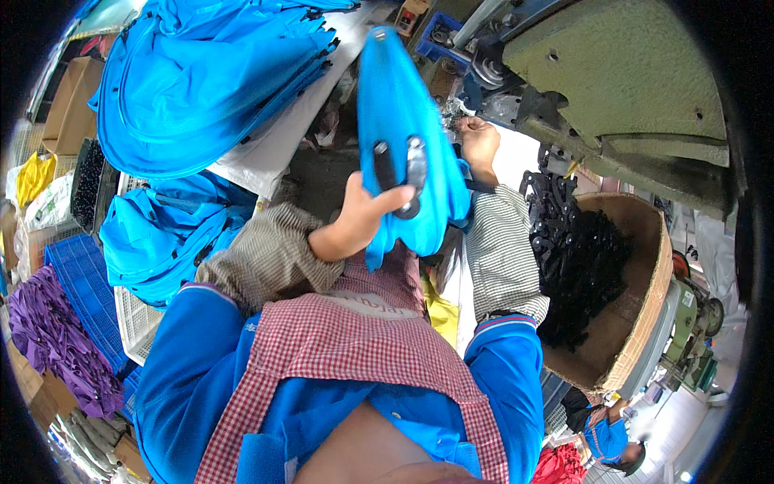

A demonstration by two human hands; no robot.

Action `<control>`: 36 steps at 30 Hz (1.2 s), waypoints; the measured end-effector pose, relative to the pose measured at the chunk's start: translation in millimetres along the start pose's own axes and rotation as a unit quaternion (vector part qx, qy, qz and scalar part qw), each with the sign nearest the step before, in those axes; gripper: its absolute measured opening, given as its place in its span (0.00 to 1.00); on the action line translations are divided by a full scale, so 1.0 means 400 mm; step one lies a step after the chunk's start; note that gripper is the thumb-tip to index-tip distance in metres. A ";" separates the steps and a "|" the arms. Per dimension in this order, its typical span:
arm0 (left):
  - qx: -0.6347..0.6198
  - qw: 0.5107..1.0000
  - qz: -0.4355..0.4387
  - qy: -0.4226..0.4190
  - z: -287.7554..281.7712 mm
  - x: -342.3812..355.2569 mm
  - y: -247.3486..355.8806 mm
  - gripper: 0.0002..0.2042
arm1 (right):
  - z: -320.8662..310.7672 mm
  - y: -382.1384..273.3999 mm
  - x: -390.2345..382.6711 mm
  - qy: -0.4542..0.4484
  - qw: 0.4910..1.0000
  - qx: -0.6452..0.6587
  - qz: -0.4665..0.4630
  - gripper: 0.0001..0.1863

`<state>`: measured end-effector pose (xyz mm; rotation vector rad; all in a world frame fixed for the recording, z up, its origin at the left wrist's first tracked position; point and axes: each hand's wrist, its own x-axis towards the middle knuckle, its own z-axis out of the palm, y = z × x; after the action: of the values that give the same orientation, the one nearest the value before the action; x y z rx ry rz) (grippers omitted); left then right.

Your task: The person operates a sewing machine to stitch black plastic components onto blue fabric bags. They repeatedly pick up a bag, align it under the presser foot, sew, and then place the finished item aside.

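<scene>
My left hand (367,211) is closed on a long, folded piece of bright blue fabric (395,97), held up in front of me. A small metal eyelet sits at its narrow far end. Near my left thumb, a black part and a shiny silver part (416,165) lie against the fabric; their kind is hard to tell. Beyond the fabric's right edge, my right hand (480,145) has its fingers curled together over a white surface (516,157). Whatever those fingers hold is too small to make out.
Blue fabric pieces (193,89) are heaped at the far left, with more in a white basket (133,315). A cardboard box (637,323) of black plastic parts (580,274) stands at my right. A large green machine (629,81) overhangs the far right. Purple fabric (60,339) lies at left.
</scene>
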<state>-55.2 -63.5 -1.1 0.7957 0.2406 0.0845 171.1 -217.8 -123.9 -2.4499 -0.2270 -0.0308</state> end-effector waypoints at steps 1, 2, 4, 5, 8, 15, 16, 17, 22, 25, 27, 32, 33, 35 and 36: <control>-0.009 1.000 -0.015 0.015 -0.012 -0.028 -0.008 0.16 | 0.003 -0.002 0.001 0.007 1.000 0.010 0.008 0.06; -0.018 0.999 -0.017 0.028 -0.020 -0.046 -0.014 0.17 | 0.001 -0.001 0.000 0.017 0.999 0.051 0.010 0.06; -0.037 0.998 -0.016 0.053 -0.032 -0.066 -0.019 0.18 | -0.004 -0.013 0.003 0.028 0.993 0.117 0.015 0.06; -0.049 0.997 -0.021 0.058 -0.040 -0.072 -0.018 0.18 | -0.004 -0.018 0.004 0.030 0.989 0.141 0.020 0.06; -0.071 0.994 -0.041 0.069 -0.053 -0.092 -0.029 0.17 | -0.022 -0.015 0.000 0.009 0.992 0.121 0.035 0.07; -0.085 0.984 -0.039 0.154 -0.051 -0.148 -0.055 0.21 | -0.088 -0.132 -0.043 -0.125 0.861 0.483 0.097 0.05; -0.094 0.983 -0.032 0.153 -0.047 -0.157 -0.045 0.21 | -0.148 -0.242 -0.083 -0.161 0.831 0.521 0.111 0.05; -0.089 0.983 -0.040 0.158 -0.055 -0.168 -0.048 0.21 | -0.190 -0.303 -0.109 -0.189 0.799 0.556 0.126 0.06; -0.104 0.978 -0.043 0.178 -0.108 -0.211 -0.083 0.21 | -0.212 -0.331 -0.089 -0.239 0.848 0.460 0.111 0.07; -0.164 0.956 0.014 0.242 -0.101 -0.248 -0.045 0.20 | -0.181 -0.302 -0.100 -0.223 0.793 0.555 0.114 0.06; -0.140 0.934 0.124 0.304 -0.153 -0.301 0.037 0.23 | -0.110 -0.166 -0.129 -0.177 0.726 0.648 0.145 0.09; -0.236 0.936 0.045 0.256 -0.400 -0.466 -0.027 0.29 | 0.132 0.344 -0.384 -0.316 0.576 0.648 0.385 0.33; -0.205 0.920 0.000 0.334 -0.433 -0.479 -0.081 0.27 | 0.128 0.357 -0.385 -0.376 0.272 0.765 0.447 0.33; -0.279 0.905 -0.158 0.279 -0.554 -0.523 -0.211 0.23 | 0.018 0.217 -0.378 -0.405 0.535 0.574 0.469 0.35; -0.157 0.922 -0.087 0.343 -0.645 -0.522 -0.268 0.21 | -0.040 0.150 -0.369 -0.360 0.552 0.576 0.484 0.36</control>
<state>-322.4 6.8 -213.9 0.3940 0.9389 0.2298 36.4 -296.8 -160.8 -0.8277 0.6213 1.2093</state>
